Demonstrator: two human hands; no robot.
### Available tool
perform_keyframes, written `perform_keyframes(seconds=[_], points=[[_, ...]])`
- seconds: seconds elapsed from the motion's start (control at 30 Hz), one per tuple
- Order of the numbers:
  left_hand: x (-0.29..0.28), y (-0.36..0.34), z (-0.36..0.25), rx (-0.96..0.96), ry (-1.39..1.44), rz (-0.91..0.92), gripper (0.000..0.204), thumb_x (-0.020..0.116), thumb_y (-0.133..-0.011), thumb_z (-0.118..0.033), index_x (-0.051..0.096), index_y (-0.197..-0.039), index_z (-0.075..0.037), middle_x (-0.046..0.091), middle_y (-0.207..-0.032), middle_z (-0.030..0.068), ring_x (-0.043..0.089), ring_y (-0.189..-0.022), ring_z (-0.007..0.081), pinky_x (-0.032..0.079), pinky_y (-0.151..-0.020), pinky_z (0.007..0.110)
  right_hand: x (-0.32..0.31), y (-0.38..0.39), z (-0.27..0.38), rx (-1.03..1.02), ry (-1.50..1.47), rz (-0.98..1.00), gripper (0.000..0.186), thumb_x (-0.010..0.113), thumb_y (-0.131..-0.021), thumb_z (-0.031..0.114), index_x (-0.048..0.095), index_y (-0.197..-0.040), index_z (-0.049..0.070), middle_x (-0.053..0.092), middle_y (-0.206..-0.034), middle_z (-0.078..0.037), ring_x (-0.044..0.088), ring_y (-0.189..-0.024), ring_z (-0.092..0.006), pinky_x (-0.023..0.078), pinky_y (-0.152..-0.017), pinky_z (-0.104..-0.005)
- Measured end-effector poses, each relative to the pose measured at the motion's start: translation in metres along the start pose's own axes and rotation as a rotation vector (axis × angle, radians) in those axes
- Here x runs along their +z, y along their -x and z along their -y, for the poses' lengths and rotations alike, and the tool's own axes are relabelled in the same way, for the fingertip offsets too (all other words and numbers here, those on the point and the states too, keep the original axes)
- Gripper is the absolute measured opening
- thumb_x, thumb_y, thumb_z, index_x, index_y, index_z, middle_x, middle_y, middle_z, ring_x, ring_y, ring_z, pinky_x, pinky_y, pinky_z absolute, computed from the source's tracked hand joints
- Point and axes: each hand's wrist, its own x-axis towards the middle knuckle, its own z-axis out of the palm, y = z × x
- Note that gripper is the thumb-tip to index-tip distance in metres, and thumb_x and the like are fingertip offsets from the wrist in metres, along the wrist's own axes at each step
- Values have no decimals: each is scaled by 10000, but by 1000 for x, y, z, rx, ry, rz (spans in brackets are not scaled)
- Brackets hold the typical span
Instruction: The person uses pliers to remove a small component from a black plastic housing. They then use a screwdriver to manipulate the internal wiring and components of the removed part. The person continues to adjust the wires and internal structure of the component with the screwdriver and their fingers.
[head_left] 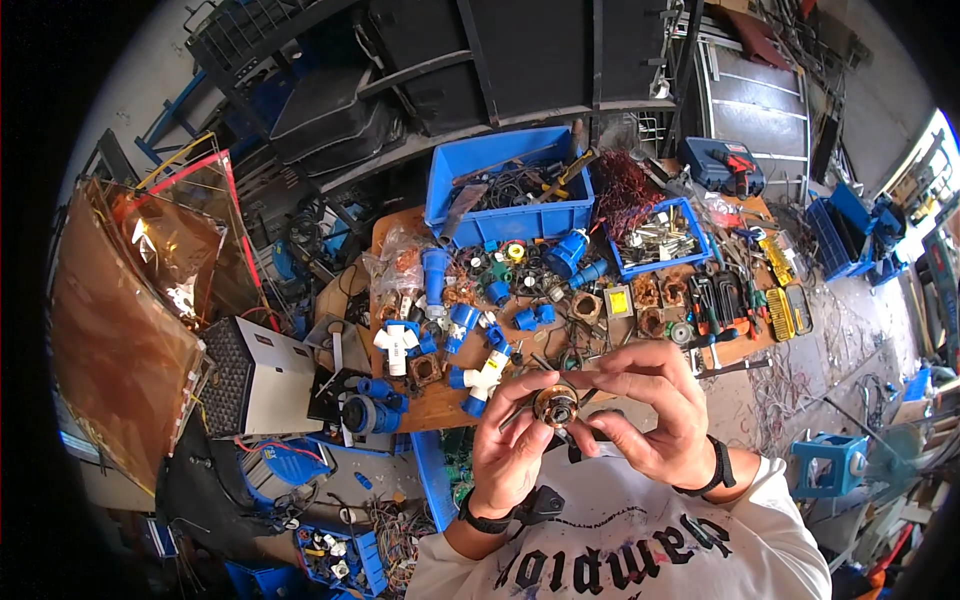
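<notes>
Left hand (508,462): thumb and fingers gripping a round metal part (556,406) near the near edge of the table (438,406). Right hand (655,420): raised just beside the part, fingers bent; contact cannot be confirmed. Black straps (719,468) on both wrists.

Table surface: wooden, heavily cluttered. Toward the far side, a blue crate (520,222) contains tools and cables. To its right, a tangle of dark red wire (626,190), then a blue tray (664,269) of small metal pieces. Blue-and-white plastic connectors (487,374) lie toward the left. Beyond the table's left side: a copper-coloured sheet (115,330), upright and tilted.
</notes>
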Motion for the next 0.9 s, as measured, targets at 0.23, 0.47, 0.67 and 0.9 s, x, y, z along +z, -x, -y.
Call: perform_keyframes(seconds=[0.23,0.47,0.67,0.9], points=[[2,-5,1,154,-253,65,334,524,-993,-93,443,-1307,-9,507,-1339,277,568,-1176,308,476,-956,397,1,2,1,92,-72,51,242,791,-748,23,676,-961,36,639,-930,-72,605,-777,-164,509,-638,-278],[2,-4,8,292,-353,100,297,503,-990,-49,455,-1282,-14,479,-1365,305,473,-1307,353,405,-1054,424,6,4,0,180,-124,41,183,764,-777,17,663,-928,36,639,-889,-70,595,-702,-139,484,-556,-243],[0,-5,11,345,-435,121,272,492,-999,-68,476,-1266,-18,471,-1373,312,475,-1304,383,407,-1053,445,5,2,1,236,-166,60,136,731,-780,17,651,-889,25,622,-871,-71,569,-681,-133,466,-573,-250],[-3,-8,15,392,-477,132,263,514,-984,-43,509,-1245,-20,490,-1362,312,489,-1291,403,404,-1055,467,3,-2,0,224,-158,69,123,703,-753,-4,629,-846,27,609,-821,-71,545,-648,-137,445,-565,-260]])
